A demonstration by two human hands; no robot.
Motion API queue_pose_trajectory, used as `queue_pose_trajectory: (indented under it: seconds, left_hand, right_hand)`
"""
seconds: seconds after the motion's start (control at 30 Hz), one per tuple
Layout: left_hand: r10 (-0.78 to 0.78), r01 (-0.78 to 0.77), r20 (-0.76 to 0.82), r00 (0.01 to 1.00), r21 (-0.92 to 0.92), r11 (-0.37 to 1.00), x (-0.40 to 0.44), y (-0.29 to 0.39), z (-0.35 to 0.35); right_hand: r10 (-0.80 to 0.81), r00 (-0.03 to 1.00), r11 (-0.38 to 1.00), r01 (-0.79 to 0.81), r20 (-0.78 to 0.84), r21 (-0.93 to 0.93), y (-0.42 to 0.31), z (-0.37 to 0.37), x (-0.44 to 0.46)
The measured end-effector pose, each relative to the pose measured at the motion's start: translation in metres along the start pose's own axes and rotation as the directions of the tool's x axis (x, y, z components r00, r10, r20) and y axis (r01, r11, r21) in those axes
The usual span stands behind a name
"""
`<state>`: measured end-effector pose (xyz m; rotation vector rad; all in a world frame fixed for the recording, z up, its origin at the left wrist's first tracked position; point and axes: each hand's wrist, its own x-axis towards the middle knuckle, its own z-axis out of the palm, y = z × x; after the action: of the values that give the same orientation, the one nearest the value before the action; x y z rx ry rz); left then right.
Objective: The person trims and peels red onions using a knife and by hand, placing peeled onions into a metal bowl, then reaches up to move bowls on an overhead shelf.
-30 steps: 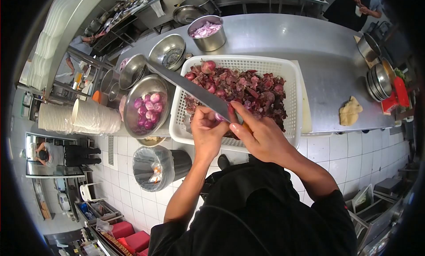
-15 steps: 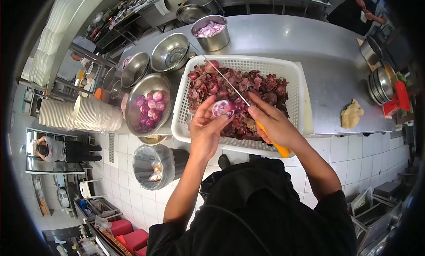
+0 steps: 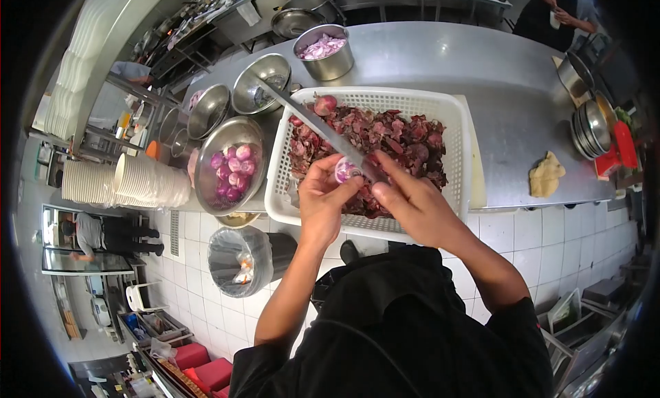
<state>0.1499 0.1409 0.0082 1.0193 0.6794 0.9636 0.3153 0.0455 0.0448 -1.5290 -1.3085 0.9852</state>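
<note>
My left hand (image 3: 320, 204) grips a partly peeled red onion (image 3: 346, 169) between thumb and fingers. My right hand (image 3: 425, 211) is closed around a knife, whose broad blade (image 3: 316, 126) points up and left; the handle is hidden in the palm. The blade's near end lies close beside the onion, and I cannot tell whether they touch. Both hands are over the near side of a white perforated basket (image 3: 465, 143), full of dark red onion skins (image 3: 385, 131). A whole red onion (image 3: 325, 105) rests at its far left.
Left of the basket, a steel bowl (image 3: 206, 185) holds several peeled onions (image 3: 234, 165). Behind are more bowls (image 3: 251, 74) and a pot (image 3: 333, 69) of sliced onion. A cloth (image 3: 546, 174) lies to the right on the steel table. Below stands a lined bin (image 3: 234, 260).
The knife has turned in my right hand: its blade now shows its flat side, and the orange handle is no longer visible. The onion stays in my left hand.
</note>
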Motion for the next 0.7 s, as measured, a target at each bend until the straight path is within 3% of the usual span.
queue_pose_trajectory:
  seconds: [0.13,0.37,0.67,0.7]
  left_hand:
    - [0.054,-0.054,0.014,0.998,0.028,0.998,0.001,-0.004,0.001]
    - [0.126,-0.124,-0.013,0.992,0.091,0.988,-0.002,0.001,0.011]
    - [0.172,-0.169,-0.034,0.984,0.084,0.982,-0.002,-0.006,0.010]
    - [0.178,-0.177,-0.014,0.984,0.075,0.981,-0.004,-0.008,0.008]
  right_hand:
    - [-0.113,0.993,0.987,0.116,0.035,-0.109,-0.010,0.004,-0.005]
    - [-0.157,0.987,0.978,0.160,0.038,-0.132,-0.007,0.010,-0.005]
    - [-0.198,0.980,0.951,0.185,-0.027,-0.248,-0.006,0.018,-0.001]
    - [-0.131,0.991,0.968,0.120,-0.036,-0.222,-0.006,0.017,0.001]
